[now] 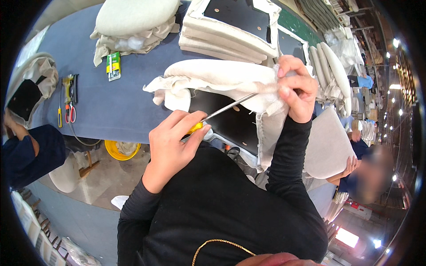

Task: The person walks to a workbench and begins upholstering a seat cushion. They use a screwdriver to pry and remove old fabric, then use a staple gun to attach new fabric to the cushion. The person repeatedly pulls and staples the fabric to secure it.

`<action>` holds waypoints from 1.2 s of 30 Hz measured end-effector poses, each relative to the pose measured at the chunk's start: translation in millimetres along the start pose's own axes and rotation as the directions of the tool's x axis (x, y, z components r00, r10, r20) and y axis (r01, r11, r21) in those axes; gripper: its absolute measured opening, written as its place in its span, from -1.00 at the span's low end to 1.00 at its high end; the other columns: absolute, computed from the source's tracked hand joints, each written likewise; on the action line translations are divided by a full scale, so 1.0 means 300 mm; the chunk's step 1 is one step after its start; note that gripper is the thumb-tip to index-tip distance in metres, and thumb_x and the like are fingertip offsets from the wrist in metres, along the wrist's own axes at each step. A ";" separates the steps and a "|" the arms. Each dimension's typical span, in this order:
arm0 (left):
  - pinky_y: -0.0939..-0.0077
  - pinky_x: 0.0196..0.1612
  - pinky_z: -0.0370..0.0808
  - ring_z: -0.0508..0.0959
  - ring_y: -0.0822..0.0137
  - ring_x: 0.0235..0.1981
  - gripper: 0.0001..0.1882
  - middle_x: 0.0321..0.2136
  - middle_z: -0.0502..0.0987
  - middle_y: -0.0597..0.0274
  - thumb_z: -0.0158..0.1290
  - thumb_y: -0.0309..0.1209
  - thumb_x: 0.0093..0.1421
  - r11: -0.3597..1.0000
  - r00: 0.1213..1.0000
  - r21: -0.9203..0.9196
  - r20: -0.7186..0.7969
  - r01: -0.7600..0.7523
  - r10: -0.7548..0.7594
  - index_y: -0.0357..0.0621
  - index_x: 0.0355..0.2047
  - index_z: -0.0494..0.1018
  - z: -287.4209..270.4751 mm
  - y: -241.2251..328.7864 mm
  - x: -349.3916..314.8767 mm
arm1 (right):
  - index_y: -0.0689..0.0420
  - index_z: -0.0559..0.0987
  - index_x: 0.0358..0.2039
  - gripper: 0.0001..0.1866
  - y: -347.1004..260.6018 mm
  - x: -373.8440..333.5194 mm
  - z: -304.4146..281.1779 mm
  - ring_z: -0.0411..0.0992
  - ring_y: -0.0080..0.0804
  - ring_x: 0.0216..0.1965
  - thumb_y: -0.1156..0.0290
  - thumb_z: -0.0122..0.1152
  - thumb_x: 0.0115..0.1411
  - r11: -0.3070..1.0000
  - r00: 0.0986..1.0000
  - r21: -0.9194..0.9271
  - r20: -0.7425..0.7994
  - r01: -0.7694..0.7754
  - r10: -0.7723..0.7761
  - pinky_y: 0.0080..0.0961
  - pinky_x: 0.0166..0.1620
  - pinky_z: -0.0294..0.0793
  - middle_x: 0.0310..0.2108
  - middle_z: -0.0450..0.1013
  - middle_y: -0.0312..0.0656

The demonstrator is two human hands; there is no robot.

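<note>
My left hand (172,141) is closed around the yellow handle of a screwdriver (228,106). The long metal shaft points up and right, its tip at the folded fabric edge of a cream upholstered seat cushion (217,68). At the cushion's right corner, my right hand (298,92) pinches the fabric edge, where white wadding (271,103) shows. The cushion is tilted, so its black base board (222,122) faces me. Loose fabric with frayed threads hangs along the board's right side, and more lies bunched at the left.
Stacked cushions (222,40) stand behind, and another padded piece (135,17) lies at the far left. A green packet (113,66), red-handled scissors (70,113) and another screwdriver (60,117) rest on the blue-grey table (133,97). Co-workers are at both sides; a yellow bucket (120,153) stands below.
</note>
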State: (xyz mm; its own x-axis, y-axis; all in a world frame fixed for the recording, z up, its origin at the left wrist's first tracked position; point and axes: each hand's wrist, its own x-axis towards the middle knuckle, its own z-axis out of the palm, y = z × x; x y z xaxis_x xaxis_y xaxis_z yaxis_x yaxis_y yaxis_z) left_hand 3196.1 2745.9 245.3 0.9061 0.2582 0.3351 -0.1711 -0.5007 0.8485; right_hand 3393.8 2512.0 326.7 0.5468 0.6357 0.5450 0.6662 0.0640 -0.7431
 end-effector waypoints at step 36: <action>0.40 -0.44 0.47 0.56 0.25 -0.49 -0.72 -0.42 0.57 0.21 0.44 -0.42 0.00 0.975 0.980 0.168 0.163 -0.144 0.117 -0.08 -0.24 0.71 -0.152 0.025 -0.061 | 0.36 0.59 0.13 -0.02 -0.008 -0.146 0.030 0.29 0.30 0.42 0.07 0.65 -0.32 0.937 0.942 0.283 0.316 -0.206 0.111 0.07 0.41 0.25 0.29 0.39 0.36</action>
State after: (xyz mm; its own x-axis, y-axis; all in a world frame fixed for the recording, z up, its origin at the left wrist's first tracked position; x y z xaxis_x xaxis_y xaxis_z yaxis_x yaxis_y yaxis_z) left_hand 3160.8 2775.2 264.2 0.9308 0.0596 0.3607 -0.2328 -0.6640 0.7105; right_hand 3363.6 2491.0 301.0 0.4291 0.8491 0.3080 0.3677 0.1473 -0.9182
